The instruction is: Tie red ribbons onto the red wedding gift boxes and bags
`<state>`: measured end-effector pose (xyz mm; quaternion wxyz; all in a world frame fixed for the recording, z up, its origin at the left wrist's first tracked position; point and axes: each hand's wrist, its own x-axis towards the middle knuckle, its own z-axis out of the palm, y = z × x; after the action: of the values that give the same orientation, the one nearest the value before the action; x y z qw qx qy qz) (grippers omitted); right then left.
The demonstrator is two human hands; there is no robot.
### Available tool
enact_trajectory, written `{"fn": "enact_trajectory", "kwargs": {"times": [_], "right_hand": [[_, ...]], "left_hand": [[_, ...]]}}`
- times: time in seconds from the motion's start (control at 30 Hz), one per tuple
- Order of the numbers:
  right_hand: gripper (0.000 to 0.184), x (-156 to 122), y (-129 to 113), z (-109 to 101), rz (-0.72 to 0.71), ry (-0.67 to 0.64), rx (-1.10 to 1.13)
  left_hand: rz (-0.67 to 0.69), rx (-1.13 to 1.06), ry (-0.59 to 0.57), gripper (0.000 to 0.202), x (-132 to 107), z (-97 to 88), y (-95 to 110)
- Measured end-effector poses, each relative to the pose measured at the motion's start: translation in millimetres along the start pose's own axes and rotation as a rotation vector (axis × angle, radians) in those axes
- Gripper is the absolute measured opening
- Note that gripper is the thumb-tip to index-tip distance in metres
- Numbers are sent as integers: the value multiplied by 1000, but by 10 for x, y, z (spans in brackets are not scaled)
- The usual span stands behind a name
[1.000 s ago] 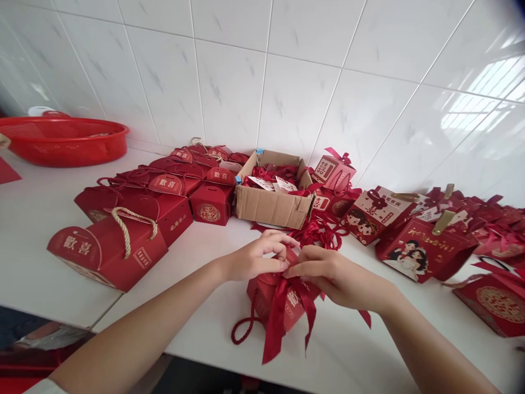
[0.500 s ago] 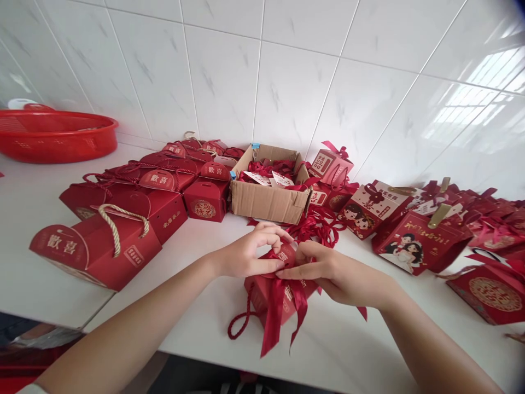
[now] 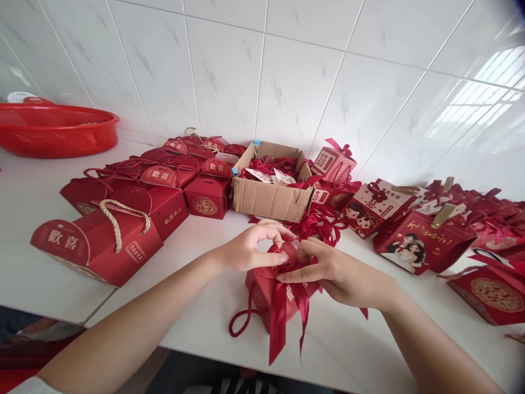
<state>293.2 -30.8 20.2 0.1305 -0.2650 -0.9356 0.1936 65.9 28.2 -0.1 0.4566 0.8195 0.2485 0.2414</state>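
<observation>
A small red gift box (image 3: 260, 298) with pale printed characters stands on the white table in front of me. A twisted red cord handle (image 3: 241, 323) loops out at its left side. Across its top runs a shiny red satin ribbon (image 3: 278, 323), two tails of it hanging down the front. My left hand (image 3: 248, 249) is curled over the top from the left, its fingers closed about the ribbon and the thumb resting on the lid. From the right, my right hand (image 3: 332, 271) pinches the ribbon, index finger stretched along it. The ribbon's crossing is partly hidden by my fingers.
Behind the box lies a heap of red ribbon (image 3: 324, 227), before an open cardboard box (image 3: 270, 202) of ribbons and cards. Red gift boxes (image 3: 164, 205) crowd the left; printed gift bags (image 3: 426, 241) line the right. A red plastic basket (image 3: 61, 137) sits far left by the tiled wall.
My left thumb and right fingertips have drawn slightly apart over the lid. The ribbon tails have shifted a little right and hang lower. The whole view has moved slightly.
</observation>
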Motion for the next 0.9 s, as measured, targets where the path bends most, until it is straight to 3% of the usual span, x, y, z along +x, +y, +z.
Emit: {"fn": "enact_trajectory", "kwargs": {"times": [0.17, 0.4, 0.9], "right_hand": [[57, 10, -14, -13, -6, 5, 10], [60, 5, 14, 6, -3, -32, 4], [57, 0, -8, -11, -45, 13, -24]], "left_hand": [[-37, -39, -34, 27, 3, 21, 27], [21, 84, 74, 27, 24, 56, -47], [57, 163, 114, 34, -17, 55, 26]]}}
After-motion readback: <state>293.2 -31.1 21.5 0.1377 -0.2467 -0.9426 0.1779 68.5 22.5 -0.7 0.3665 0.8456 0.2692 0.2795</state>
